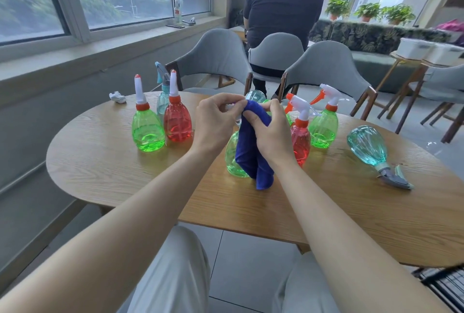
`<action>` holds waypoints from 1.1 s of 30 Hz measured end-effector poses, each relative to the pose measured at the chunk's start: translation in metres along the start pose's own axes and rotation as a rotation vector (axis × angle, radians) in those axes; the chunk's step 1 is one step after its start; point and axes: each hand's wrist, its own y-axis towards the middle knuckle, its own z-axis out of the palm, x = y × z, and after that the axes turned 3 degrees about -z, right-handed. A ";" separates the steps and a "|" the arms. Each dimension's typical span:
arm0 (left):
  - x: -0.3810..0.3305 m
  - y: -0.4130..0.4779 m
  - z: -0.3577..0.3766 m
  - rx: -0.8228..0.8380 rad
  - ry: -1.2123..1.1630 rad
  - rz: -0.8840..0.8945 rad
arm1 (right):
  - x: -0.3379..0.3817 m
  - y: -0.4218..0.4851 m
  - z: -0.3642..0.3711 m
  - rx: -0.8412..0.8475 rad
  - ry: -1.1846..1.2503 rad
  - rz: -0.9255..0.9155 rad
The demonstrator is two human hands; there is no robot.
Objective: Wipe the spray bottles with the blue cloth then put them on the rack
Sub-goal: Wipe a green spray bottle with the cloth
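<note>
Blue cloth [251,147] was gripped in our right hand [271,132], curled round the neck of the green spray bottle [232,157] standing on the table [125,174], our left hand [216,121] pinching its white top; we judged wiping underway, the next move a carry to the black wire rack [447,285].

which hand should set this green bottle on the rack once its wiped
Left, probably. The left hand pinches the green bottle at its top, while the right hand grips the blue cloth. The black wire rack sits low on the right, so it means a reach across.
</note>
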 end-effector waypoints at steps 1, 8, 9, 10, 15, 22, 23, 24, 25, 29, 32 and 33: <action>0.001 -0.002 0.000 -0.007 -0.023 -0.012 | -0.001 -0.001 -0.001 -0.003 0.010 -0.001; 0.018 -0.015 0.004 0.200 -0.109 -0.145 | -0.008 0.001 -0.006 -0.009 0.002 0.022; 0.019 -0.015 0.005 0.207 -0.104 -0.146 | -0.005 0.001 -0.005 -0.021 -0.007 0.032; 0.018 -0.014 0.007 0.219 -0.093 -0.147 | -0.003 0.001 -0.004 -0.044 -0.023 0.024; 0.022 -0.009 0.007 0.310 -0.045 -0.128 | 0.009 0.000 0.003 -0.027 -0.182 -0.190; 0.035 -0.008 0.003 0.339 0.052 -0.053 | 0.011 0.012 0.009 0.149 -0.188 -0.209; 0.036 -0.008 0.001 0.337 0.045 -0.054 | 0.011 0.014 0.008 0.150 -0.157 -0.189; 0.037 -0.007 0.000 0.335 0.035 -0.055 | 0.011 0.015 0.008 0.153 -0.137 -0.172; 0.038 -0.007 0.000 0.334 0.028 -0.056 | 0.012 0.015 0.008 0.153 -0.123 -0.162; 0.040 -0.007 0.000 0.324 0.025 -0.056 | 0.010 0.016 0.005 0.143 -0.035 -0.139; 0.039 -0.008 0.000 0.333 0.025 -0.062 | 0.007 0.014 0.002 0.133 0.012 -0.110; 0.038 -0.008 0.000 0.331 0.026 -0.061 | 0.006 0.013 0.001 0.119 0.015 -0.106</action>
